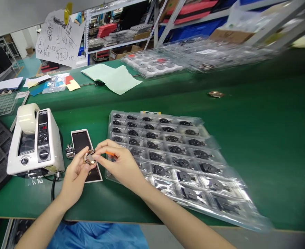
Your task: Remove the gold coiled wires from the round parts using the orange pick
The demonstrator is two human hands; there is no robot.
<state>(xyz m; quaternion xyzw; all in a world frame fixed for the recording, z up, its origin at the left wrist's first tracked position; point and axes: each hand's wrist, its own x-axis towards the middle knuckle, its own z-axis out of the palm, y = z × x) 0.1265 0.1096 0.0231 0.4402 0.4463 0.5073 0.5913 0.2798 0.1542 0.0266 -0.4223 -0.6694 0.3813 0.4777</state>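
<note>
Over the green bench (258, 138), just in front of the tape dispenser (34, 141), both hands meet. The left hand (76, 174) pinches a small copper-coloured part (89, 157) from below; the right hand (122, 164) closes its fingertips on it too, holding an orange tool (110, 154). Beside them lies a clear tray of black parts (183, 162).

A green workbench (258, 138) is carrying a white tape dispenser (34, 141) at its left, a black card (86, 155) and small tally counter (69, 151) just beside it, a clear blister tray (178, 162) of dark parts centrally, and green paper sheets (112, 77) lying farther back.
</note>
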